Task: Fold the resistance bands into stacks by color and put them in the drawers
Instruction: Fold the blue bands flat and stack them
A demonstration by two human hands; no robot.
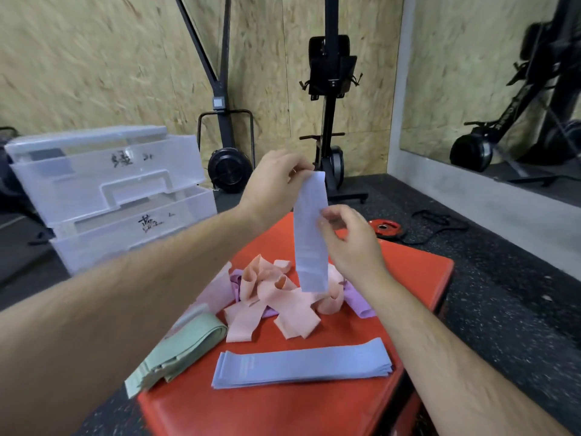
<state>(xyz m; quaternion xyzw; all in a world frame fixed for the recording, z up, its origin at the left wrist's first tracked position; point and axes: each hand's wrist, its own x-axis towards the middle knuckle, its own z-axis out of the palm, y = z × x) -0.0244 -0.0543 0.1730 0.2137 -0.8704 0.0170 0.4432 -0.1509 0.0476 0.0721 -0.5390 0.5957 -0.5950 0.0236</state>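
blue band is pinched at top by left hand | edge is pinched by right hand | should be smoothed flat, aligned on blue stack

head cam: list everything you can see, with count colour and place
blue band: one, blue, hanging above the pile
blue stack: one, blue, near edge of the box
green stack: one, green, left edge of the box
pink bands: several, pink, loose pile mid box
purple bands: at least two, lilac, in the pile
box: one, red, under the bands
drawers: two seen, clear plastic, floor at left
plate: one, red, floor behind the box
cord: one, black, floor right of the plate
machines: two, black, by the back wall
mirror: one, right wall
left hand: pinches the blue band's top
right hand: pinches its edge lower down
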